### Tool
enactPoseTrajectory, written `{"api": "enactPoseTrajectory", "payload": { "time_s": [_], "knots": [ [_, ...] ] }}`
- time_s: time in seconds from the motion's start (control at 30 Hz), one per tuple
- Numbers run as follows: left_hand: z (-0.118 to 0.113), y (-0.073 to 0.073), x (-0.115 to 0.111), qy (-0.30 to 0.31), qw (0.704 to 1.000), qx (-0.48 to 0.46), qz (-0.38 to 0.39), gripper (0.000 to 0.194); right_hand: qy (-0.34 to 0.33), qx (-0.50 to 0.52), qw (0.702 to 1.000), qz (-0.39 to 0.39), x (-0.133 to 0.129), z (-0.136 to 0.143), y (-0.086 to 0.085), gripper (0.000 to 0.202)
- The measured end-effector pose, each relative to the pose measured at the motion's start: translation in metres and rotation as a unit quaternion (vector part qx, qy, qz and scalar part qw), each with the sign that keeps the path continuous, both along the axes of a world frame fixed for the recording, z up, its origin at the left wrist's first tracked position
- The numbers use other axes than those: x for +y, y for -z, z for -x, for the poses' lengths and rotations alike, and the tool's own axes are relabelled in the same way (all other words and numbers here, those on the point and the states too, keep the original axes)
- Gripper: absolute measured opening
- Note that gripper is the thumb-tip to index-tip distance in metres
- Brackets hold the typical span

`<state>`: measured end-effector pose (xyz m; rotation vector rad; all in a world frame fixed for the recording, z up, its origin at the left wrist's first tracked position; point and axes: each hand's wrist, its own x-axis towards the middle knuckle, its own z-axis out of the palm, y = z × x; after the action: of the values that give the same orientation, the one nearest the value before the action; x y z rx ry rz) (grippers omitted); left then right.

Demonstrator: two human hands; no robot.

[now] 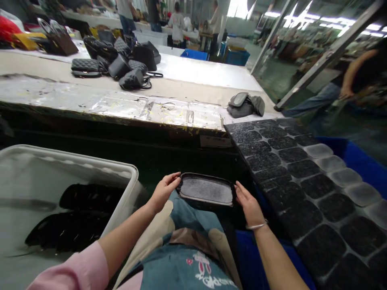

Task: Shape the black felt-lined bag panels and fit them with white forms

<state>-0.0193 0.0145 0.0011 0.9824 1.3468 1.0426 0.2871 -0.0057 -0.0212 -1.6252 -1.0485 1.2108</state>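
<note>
Between my hands, above my lap, is a shallow black tray-shaped piece [207, 190] with rounded corners, a raised rim and a grey inner face. It looks like part of a bag, though I cannot tell which part. My left hand [165, 189] pinches its left end between thumb and fingers. At the opposite end, the fingers of my right hand [248, 203] close on the rim. To the right lies a slanted board [294, 225] bearing rows of dark rounded panels [305, 201]. Clear plastic rounded pieces [344, 177] line its far right side.
A white bin [133, 173] at left holds glossy black pieces [69, 233]. Ahead, the long table [193, 90] carries several black bags [121, 60] and a small dark pile [246, 104]. Blue bins [359, 155] sit under the board. A metal post [326, 58] and people stand beyond.
</note>
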Motion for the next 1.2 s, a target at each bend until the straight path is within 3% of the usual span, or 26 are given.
{"api": "enactPoseTrajectory", "payload": {
  "time_s": [0.07,0.17,0.27,0.37,0.5,0.67,0.83,0.93,1.03,1.2],
  "knots": [
    [0.002,-0.009,0.012,0.032,0.99,0.11,-0.08,0.046,-0.037,-0.103,0.99,-0.084,0.011,-0.004,-0.012,0.062],
    [-0.004,-0.022,0.035,0.135,0.939,0.246,-0.2,0.044,-0.146,-0.24,0.938,-0.201,0.033,0.0,-0.029,0.054],
    [-0.017,-0.027,0.059,0.246,0.884,0.32,-0.238,0.039,-0.239,-0.277,0.897,-0.248,0.055,0.011,-0.039,0.045],
    [-0.027,-0.024,0.078,0.313,0.853,0.336,-0.247,0.03,-0.298,-0.259,0.885,-0.246,0.071,0.02,-0.039,0.037],
    [-0.031,-0.015,0.087,0.356,0.836,0.32,-0.268,0.024,-0.348,-0.237,0.871,-0.253,0.08,0.021,-0.033,0.028],
    [-0.028,-0.012,0.083,0.372,0.794,0.326,-0.352,0.029,-0.396,-0.255,0.827,-0.306,0.081,0.017,-0.029,0.027],
    [-0.026,-0.021,0.078,0.427,0.715,0.396,-0.388,0.037,-0.423,-0.32,0.77,-0.354,0.081,0.014,-0.032,0.036],
    [-0.025,-0.027,0.078,0.453,0.669,0.44,-0.392,0.041,-0.437,-0.335,0.753,-0.36,0.08,0.014,-0.034,0.041],
    [-0.025,-0.028,0.079,0.457,0.671,0.444,-0.379,0.042,-0.431,-0.331,0.758,-0.361,0.079,0.013,-0.035,0.042],
    [-0.023,-0.02,0.082,0.429,0.752,0.365,-0.344,0.044,-0.42,-0.3,0.79,-0.33,0.08,0.01,-0.034,0.038]
  ]
}}
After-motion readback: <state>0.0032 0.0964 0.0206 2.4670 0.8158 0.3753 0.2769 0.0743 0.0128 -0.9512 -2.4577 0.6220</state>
